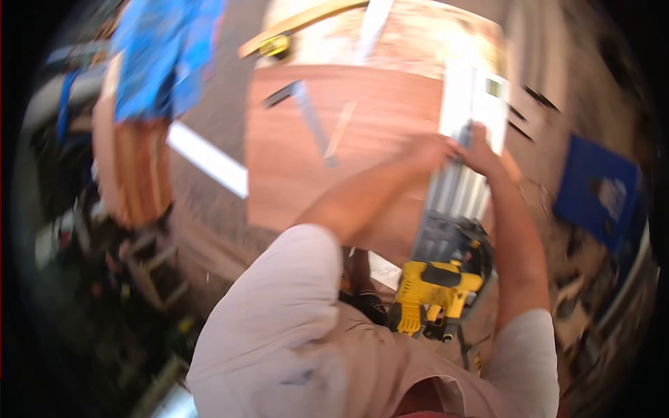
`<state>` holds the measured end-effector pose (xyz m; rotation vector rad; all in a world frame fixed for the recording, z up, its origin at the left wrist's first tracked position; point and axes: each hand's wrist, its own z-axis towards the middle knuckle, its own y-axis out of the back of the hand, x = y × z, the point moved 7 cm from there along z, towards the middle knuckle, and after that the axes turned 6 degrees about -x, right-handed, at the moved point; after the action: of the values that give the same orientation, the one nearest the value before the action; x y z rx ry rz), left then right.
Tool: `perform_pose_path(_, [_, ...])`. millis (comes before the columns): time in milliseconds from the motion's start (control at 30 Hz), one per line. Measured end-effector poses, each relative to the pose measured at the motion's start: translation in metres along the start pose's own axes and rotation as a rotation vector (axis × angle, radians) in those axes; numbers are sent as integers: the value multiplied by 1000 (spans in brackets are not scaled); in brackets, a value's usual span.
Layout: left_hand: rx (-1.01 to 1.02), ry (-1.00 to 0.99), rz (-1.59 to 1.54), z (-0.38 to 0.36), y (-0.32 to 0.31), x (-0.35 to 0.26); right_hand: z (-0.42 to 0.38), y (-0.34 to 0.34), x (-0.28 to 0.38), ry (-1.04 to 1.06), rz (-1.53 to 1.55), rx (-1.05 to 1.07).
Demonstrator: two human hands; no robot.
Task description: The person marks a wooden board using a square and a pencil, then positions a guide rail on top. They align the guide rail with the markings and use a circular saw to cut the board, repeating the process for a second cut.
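Observation:
Over a silver metal rail [456, 188] my left hand [431, 150] and my right hand [479, 152] come together, nearly touching. Both hands are blurred; their fingers look closed, but what is between them is too small to make out. The rail lies along the right side of a reddish-brown wood sheet [293, 188]. At the rail's near end, close to my body, sits a yellow and black power tool [435, 282]. A square with a dark handle and metal blade [310, 115] rests on the sheet beside a thin wood strip [341, 129].
A yellow tape measure [274, 47] and a long wood strip [306, 26] lie at the far side. Blue sheeting [150, 63] covers stacked timber [143, 171] at the left. A white strip [208, 159] crosses near the sheet's left edge. A blue case [599, 188] lies at the right.

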<state>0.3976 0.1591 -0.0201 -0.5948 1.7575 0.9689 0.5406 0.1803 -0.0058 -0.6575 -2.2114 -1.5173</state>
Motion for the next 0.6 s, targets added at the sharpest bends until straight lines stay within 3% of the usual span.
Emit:
perform_pose_path(33, [-191,43,238,-1,30,-4,-1,1,-1,-17,-23,6])
perform_pose_path(67, [-401,136,252,7,57,-9,-7,4,5,-79,-114,77])
perform_pose_path(100, [-631,30,187,15,81,-29,-8,4,6,-96,-173,73])
perform_pose_path(133, [-660,-47,241,30,93,-33,-8,0,7,-100,-225,82])
perform_pose_path(233, [-634,-181,326,98,86,-30,-13,4,16,-155,-244,102])
perform_pose_path(300, [-650,-50,477,134,80,-28,-13,7,19,-158,-210,93])
perform_pose_path(333, [-620,-76,471,146,76,-34,-15,12,22,-169,-174,95])
perform_pose_path(433, [-504,172,723,165,75,-30,-19,17,23,-177,-118,66])
perform_pose_path(600, [-505,63,718,168,71,-28,-21,22,21,-228,-60,68])
